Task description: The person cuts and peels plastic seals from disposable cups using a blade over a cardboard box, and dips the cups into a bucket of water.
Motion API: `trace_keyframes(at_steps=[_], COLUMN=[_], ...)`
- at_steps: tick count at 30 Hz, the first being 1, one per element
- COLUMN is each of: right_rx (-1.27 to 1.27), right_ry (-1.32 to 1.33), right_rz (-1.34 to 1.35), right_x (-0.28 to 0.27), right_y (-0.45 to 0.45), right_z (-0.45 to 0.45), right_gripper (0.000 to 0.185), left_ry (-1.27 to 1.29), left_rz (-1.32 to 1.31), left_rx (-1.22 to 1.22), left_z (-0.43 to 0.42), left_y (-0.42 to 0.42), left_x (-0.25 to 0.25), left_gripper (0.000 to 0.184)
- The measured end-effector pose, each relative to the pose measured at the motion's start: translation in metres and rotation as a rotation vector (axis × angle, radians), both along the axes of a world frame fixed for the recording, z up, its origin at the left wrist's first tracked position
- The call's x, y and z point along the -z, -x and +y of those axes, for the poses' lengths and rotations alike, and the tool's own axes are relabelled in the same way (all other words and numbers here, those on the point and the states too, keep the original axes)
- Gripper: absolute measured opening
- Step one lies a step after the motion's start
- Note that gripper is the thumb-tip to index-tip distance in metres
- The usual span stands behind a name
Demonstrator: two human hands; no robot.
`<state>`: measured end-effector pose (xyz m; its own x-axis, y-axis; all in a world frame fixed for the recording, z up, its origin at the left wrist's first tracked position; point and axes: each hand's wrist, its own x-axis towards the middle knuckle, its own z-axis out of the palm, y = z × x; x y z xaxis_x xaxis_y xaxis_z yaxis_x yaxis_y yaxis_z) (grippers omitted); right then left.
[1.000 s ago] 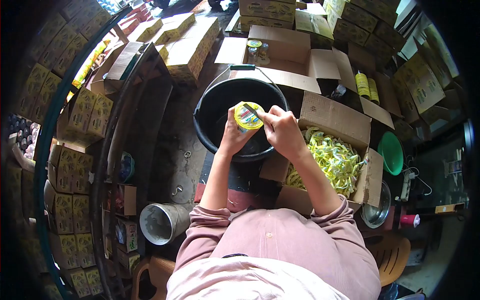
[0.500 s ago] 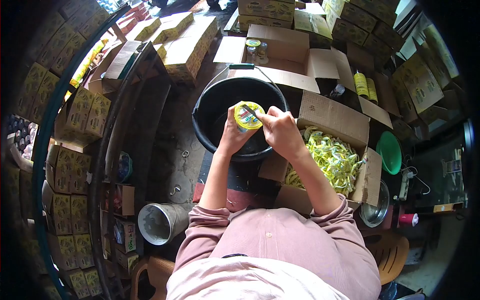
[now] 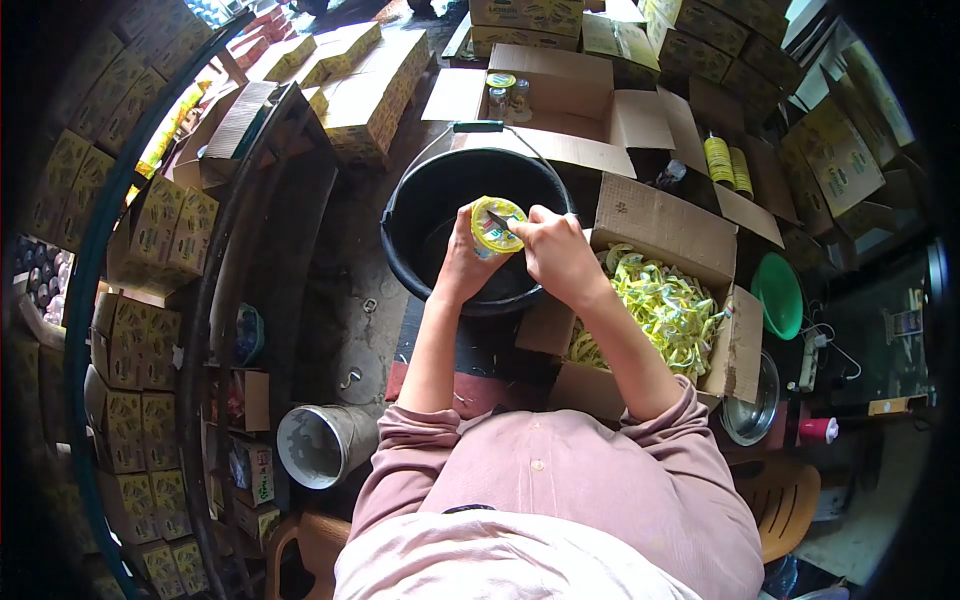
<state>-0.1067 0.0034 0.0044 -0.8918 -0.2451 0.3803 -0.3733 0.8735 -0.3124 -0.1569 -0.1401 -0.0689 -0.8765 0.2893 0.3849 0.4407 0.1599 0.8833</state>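
My left hand (image 3: 463, 262) is wrapped round a cup with a yellow-rimmed printed lid (image 3: 492, 236), held over the black bucket (image 3: 400, 262). In my right hand (image 3: 556, 250) is a small dark blade (image 3: 497, 219), its tip on the lid. The fingers of my right hand are closed round its handle, which is mostly hidden. To the right of the bucket, an open cardboard box (image 3: 668, 222) holds a heap of yellow-green strips (image 3: 655, 312).
Behind the bucket an open carton (image 3: 570, 75) holds a few jars. Stacked yellow tubes (image 3: 718, 162), a green bowl (image 3: 777, 295) and a metal bowl (image 3: 752, 405) are on the right. A grey bucket (image 3: 325, 445) lies at the lower left.
The blade has turned and its tip now sits nearer the lid's upper middle. The cup is tilted slightly differently. The whole view has shifted a little.
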Motion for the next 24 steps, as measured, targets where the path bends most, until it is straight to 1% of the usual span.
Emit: trace_keyframes(at_steps=[3,6,8,11,12,15,17,19,20,21,24], right_rx=[0.001,0.008,0.024,0.067,0.106,0.162,0.250,0.334,0.366,0.435,0.538], right_ry=[-0.009,-0.003,0.000,0.096,0.119,0.413,0.453,0.521,0.542,0.526,0.613], right_rz=[-0.039,-0.073,-0.078,-0.016,-0.034,-0.030,-0.044,0.033,0.052,0.040,0.013], right_x=[0.001,0.006,0.010,0.011,0.008,0.008,0.008,0.016,0.015,0.018,0.027], right_y=[-0.003,-0.010,-0.017,-0.036,-0.046,-0.073,-0.095,-0.115,-0.125,-0.135,-0.161], right_z=[0.006,0.012,0.015,0.025,0.029,0.038,0.041,0.043,0.043,0.044,0.044], right_gripper=[0.025,0.024,0.024,0.026,0.028,0.028,0.029,0.031,0.034,0.032,0.030], left_ry=[0.072,0.113,0.124,0.148,0.157,0.369,0.477,0.595,0.624,0.671,0.818], left_rz=[0.034,0.095,0.068,0.100,0.125,0.233,0.279,0.360,0.355,0.370,0.412], left_rx=[-0.042,-0.077,-0.064,-0.092,-0.109,-0.197,-0.215,-0.239,-0.250,-0.251,-0.239], left_z=[0.001,0.000,0.001,0.001,0.001,-0.001,0.001,0.003,0.003,0.003,0.002], left_y=[-0.004,-0.001,-0.002,0.003,0.005,0.002,-0.004,-0.009,-0.010,-0.011,-0.013], left_x=[-0.008,-0.002,-0.002,0.006,0.010,0.006,0.000,-0.004,-0.004,-0.004,-0.006], left_gripper=[0.063,0.062,0.061,0.061,0.061,0.062,0.063,0.061,0.060,0.060,0.059])
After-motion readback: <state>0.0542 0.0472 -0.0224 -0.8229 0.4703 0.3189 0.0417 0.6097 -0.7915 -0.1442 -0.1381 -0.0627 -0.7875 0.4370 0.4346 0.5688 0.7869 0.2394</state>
